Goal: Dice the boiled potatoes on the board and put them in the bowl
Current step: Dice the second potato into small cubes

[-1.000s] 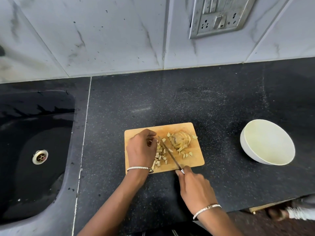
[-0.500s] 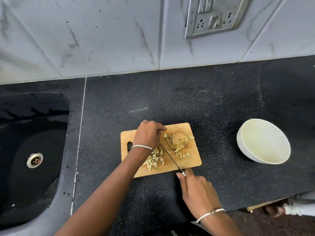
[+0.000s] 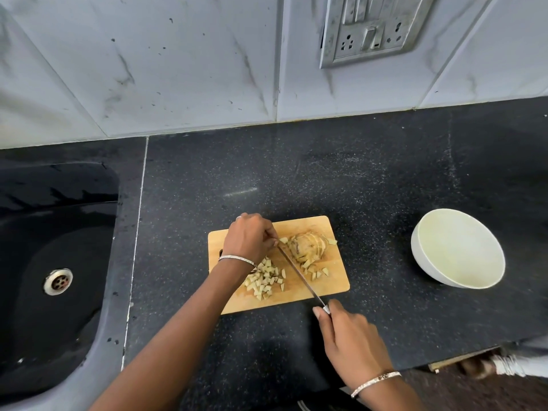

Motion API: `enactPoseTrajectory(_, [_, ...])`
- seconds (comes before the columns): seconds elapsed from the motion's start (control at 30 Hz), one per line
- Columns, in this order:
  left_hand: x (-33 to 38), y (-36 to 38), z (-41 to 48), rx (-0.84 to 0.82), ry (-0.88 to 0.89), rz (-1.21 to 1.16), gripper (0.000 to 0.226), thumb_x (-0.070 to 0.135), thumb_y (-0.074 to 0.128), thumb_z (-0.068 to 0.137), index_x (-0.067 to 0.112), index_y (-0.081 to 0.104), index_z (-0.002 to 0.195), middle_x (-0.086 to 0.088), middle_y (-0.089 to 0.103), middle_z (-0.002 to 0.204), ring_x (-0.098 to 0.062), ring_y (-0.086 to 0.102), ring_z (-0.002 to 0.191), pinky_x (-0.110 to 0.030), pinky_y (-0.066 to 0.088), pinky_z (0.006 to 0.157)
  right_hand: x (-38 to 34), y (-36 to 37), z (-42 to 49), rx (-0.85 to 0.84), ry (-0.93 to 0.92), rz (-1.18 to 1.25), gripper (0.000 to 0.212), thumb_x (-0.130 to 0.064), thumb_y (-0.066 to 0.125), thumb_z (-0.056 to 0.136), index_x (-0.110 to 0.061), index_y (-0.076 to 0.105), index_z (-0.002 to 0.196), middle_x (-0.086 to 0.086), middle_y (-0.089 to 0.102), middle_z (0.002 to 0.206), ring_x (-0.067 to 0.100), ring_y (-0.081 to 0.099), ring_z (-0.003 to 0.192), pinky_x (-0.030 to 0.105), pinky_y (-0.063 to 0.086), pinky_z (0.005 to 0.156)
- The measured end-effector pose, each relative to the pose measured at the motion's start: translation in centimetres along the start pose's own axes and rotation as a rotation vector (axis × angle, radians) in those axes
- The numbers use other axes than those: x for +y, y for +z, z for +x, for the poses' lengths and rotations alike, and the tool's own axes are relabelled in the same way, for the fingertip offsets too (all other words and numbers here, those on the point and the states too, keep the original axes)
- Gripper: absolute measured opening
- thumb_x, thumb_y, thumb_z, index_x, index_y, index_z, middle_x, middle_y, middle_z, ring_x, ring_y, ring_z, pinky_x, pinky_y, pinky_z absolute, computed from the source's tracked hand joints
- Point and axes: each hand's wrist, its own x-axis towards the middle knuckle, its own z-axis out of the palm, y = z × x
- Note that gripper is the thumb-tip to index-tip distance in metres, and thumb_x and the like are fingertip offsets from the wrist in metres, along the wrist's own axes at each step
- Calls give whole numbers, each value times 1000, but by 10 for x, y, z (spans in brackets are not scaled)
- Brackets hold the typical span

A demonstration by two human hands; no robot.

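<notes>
Gripping knife (image 3: 300, 274), right hand (image 3: 350, 336) lays it across board (image 3: 335, 277).

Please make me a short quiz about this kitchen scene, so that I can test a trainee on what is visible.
1. True or false: food already lies in the bowl.
2. Which hand holds the knife? A the left; B the right; C neither.
3. Fill in: on the board, the pile of dice lies to the ____ of the blade.
Key: 1 false, the bowl is empty. 2 B, the right hand holds it. 3 left; the sliced potato lies to the blade's right.
</notes>
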Motion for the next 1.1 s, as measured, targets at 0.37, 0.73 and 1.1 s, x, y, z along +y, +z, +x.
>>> enactPoseTrajectory(0.37, [15,0,-6,21,-28,113,11,36,69,84,37,72,95,9,61,98,-17,50,99,-36,37,82,-14,3,17,75,-7,115,30,-46,26,102,-24,41,88,-7,52,69,25,63,74,39,39,60])
enactPoseTrajectory(0.73, [13,0,-26,118,-155,90,6,38,70,82,33,72,85,10,59,100,-17,48,99,-31,30,75,-23,7,17,36,-4,76,26,-46,25,102,-25,38,92,-6,54,74,25,65,79,33,34,60])
enactPoseTrajectory(1.1, [20,2,-24,87,-186,87,6,36,71,82,33,75,86,9,60,100,-16,46,99,-32,31,76,-27,14,25,-16,92,-50,37,-44,24,104,-20,45,122,7,68,100,35,65,97,40,46,69])
